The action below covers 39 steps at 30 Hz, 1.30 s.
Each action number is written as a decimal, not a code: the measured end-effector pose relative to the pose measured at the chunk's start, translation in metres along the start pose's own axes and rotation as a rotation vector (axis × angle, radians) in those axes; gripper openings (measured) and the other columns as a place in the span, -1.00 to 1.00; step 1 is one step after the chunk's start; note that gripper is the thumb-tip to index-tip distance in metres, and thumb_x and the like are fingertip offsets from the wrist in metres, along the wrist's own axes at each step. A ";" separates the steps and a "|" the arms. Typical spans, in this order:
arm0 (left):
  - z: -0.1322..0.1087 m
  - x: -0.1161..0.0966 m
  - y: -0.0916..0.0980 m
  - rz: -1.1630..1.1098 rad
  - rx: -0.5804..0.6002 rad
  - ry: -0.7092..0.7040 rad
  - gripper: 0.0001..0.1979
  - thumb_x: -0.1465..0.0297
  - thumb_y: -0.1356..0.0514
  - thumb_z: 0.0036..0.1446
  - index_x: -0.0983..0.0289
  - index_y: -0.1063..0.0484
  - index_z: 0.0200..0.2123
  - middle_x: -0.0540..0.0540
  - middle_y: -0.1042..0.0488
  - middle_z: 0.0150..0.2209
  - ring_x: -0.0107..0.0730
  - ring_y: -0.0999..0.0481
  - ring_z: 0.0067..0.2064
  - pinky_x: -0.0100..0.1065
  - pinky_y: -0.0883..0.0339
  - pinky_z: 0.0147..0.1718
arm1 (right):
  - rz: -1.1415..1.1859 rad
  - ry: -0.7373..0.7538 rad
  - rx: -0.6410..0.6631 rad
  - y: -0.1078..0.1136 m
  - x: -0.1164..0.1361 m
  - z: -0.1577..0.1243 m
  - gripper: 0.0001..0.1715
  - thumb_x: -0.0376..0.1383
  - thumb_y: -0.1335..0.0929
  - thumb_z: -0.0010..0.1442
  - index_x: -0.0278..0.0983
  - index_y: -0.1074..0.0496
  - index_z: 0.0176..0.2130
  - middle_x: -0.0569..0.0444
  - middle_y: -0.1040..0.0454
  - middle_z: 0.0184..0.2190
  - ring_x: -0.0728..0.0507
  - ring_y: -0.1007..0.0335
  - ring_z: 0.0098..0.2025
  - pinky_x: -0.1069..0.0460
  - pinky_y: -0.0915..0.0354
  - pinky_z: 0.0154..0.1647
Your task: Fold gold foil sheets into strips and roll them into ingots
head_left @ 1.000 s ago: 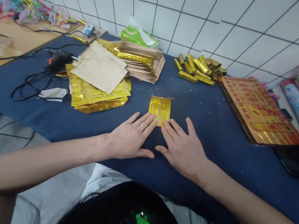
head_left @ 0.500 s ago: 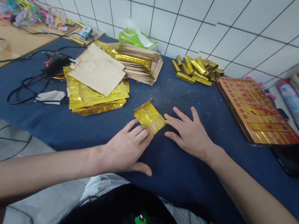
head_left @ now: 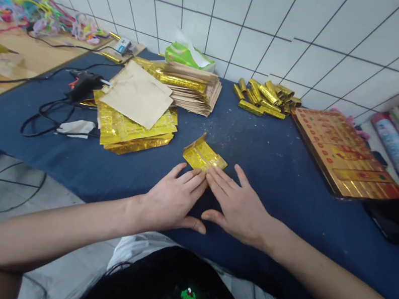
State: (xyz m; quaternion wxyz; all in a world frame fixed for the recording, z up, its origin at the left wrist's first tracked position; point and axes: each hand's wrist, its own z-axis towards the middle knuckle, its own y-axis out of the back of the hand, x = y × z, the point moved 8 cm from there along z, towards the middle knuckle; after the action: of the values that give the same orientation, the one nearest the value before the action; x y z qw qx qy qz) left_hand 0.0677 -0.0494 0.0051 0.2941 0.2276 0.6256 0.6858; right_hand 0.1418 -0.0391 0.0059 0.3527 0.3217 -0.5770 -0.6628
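Observation:
A small gold foil sheet (head_left: 202, 155) lies on the blue cloth, its far-left edge folded up. My left hand (head_left: 174, 199) rests its fingertips on the sheet's near edge, thumb stretched out to the right. Beside it, my right hand (head_left: 241, 205) lays its fingertips on the same edge, fingers extended and thumb apart. The fingertips of both hands meet there and cover that edge. Neither hand grips anything.
Gold sheets (head_left: 135, 141) with brown paper (head_left: 138, 93) on top lie left, near a black glue gun (head_left: 83, 86) and its cable. Gold rolled tubes (head_left: 265, 97) are piled by the tiled wall. A stack of orange-gold packs (head_left: 347, 154) sits right.
My right hand has moved left and down onto the sheet's near edge, next to my left fingertips. The whole view has shifted slightly.

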 end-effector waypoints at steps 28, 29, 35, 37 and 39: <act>0.009 0.025 -0.006 -0.053 0.092 0.017 -0.12 -0.14 0.04 -0.01 0.30 0.07 0.24 0.35 0.01 0.25 -0.06 0.07 0.28 -0.04 0.16 0.19 | -0.222 -0.156 0.035 -0.001 -0.029 0.009 -0.18 0.09 0.02 0.23 -0.46 -0.23 0.10 -0.21 -0.24 0.13 -0.35 -0.04 0.20 -0.40 0.26 0.16; 0.009 0.024 -0.007 -0.038 0.097 0.010 -0.11 -0.15 0.05 -0.01 0.33 0.04 0.23 0.37 0.02 0.25 -0.04 0.07 0.28 -0.06 0.16 0.19 | -0.219 -0.156 0.033 -0.001 -0.029 0.009 -0.17 0.10 0.02 0.22 -0.47 -0.23 0.11 -0.21 -0.24 0.13 -0.34 -0.04 0.20 -0.40 0.26 0.16; 0.009 0.021 -0.011 -0.043 0.114 0.020 -0.05 -0.17 0.06 -0.03 0.46 0.02 0.21 0.38 0.10 0.26 -0.01 0.14 0.28 -0.10 0.13 0.19 | -0.162 -0.138 0.027 -0.006 -0.033 0.006 -0.19 0.09 0.04 0.23 -0.41 -0.17 0.15 -0.20 -0.16 0.18 -0.30 -0.02 0.21 -0.40 0.25 0.16; 0.009 0.020 -0.010 -0.051 0.117 0.014 -0.05 -0.17 0.06 -0.02 0.47 0.03 0.21 0.37 0.12 0.27 -0.01 0.14 0.28 -0.10 0.13 0.19 | -0.145 -0.138 0.027 -0.006 -0.035 0.005 -0.22 0.09 0.02 0.23 -0.37 -0.15 0.16 -0.17 -0.15 0.19 -0.31 0.00 0.22 -0.40 0.25 0.16; 0.009 0.020 -0.010 -0.057 0.122 0.004 -0.05 -0.16 0.07 -0.01 0.48 0.04 0.21 0.37 0.09 0.26 -0.02 0.13 0.28 -0.09 0.14 0.20 | -0.135 -0.145 0.032 -0.005 -0.037 0.004 -0.24 0.08 0.02 0.23 -0.34 -0.16 0.16 -0.15 -0.16 0.18 -0.31 0.02 0.23 -0.40 0.25 0.16</act>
State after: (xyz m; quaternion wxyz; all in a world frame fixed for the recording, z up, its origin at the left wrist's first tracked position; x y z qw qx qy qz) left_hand 0.0603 -0.0291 -0.0048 0.2979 0.2259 0.6731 0.6381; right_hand 0.1580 -0.0053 0.0025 0.2595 0.3167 -0.5885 -0.6972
